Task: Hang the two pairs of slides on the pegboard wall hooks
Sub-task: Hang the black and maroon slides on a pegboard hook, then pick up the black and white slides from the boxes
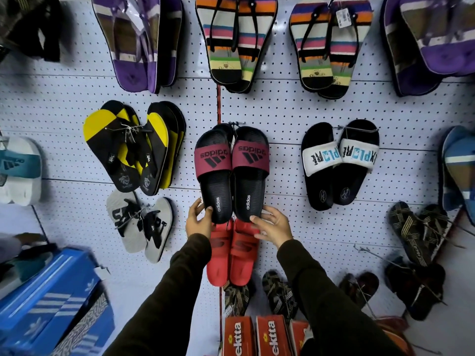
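A pair of black slides with maroon adidas straps (232, 173) hangs toe-up on the white pegboard wall (282, 114), tied at the top near a hook (235, 123). My left hand (199, 218) grips the heel of the left slide, thumb across its sole. At the heel of the right slide, my right hand (270, 223) rests with its fingers curled around the edge. Directly below, partly behind both hands, hangs a pair of red slides (232, 255). A black pair with white EXPLORE straps (339, 163) hangs to the right.
Yellow-and-black flip-flops (133, 147) and grey sandals (140, 224) hang to the left; striped and purple pairs fill the row above. Dark strappy sandals (416, 232) hang lower right among bare wire hooks. Blue shoe boxes (51, 304) sit lower left, orange boxes (257, 335) bottom centre.
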The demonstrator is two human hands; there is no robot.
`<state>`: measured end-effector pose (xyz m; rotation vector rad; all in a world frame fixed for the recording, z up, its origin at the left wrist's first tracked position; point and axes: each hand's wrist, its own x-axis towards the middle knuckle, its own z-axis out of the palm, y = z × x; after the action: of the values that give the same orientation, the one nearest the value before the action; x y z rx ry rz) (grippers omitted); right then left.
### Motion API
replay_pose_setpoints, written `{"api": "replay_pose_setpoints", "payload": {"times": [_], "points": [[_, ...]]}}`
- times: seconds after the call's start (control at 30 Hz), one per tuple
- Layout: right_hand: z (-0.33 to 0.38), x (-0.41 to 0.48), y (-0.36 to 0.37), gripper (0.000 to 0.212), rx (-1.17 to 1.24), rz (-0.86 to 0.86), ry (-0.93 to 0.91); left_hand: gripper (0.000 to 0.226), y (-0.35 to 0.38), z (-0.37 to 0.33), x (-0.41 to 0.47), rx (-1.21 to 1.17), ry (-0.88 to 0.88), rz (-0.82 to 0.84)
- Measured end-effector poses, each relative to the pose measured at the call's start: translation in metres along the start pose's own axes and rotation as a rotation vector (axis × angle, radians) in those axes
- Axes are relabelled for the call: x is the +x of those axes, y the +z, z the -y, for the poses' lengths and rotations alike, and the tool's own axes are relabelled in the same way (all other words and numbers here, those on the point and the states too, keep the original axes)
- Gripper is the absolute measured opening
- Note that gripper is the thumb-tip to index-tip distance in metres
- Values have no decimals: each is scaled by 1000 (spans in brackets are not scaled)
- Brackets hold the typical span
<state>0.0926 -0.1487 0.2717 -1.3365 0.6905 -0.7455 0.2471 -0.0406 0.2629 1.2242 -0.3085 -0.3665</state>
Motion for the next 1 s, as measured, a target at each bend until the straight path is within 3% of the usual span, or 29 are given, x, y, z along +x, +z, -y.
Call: {"api": "replay_pose_setpoints", "payload": {"times": [0.27, 0.4, 0.7, 0.77, 0.87, 1.0], "points": [[-58, -35, -52, 52, -116, -26, 138, 35, 1, 87, -67, 176, -177, -43], [-97, -52, -87, 49, -161, -88, 237, 32, 7, 127, -101, 299, -263, 37], [-210, -126, -213, 36, -388, -466, 507, 38, 19, 237, -182, 632, -574, 318], [-234, -139, -236, 45, -426, -521, 625, 46, 27, 259, -196, 703, -681, 429], [-261, -158, -258, 71, -388, -516, 877, 62, 46, 283, -213, 800, -784, 551], [-284, -171, -262, 61, -100, -421, 1066, 70, 67, 308, -225, 933, -821, 601]]}}
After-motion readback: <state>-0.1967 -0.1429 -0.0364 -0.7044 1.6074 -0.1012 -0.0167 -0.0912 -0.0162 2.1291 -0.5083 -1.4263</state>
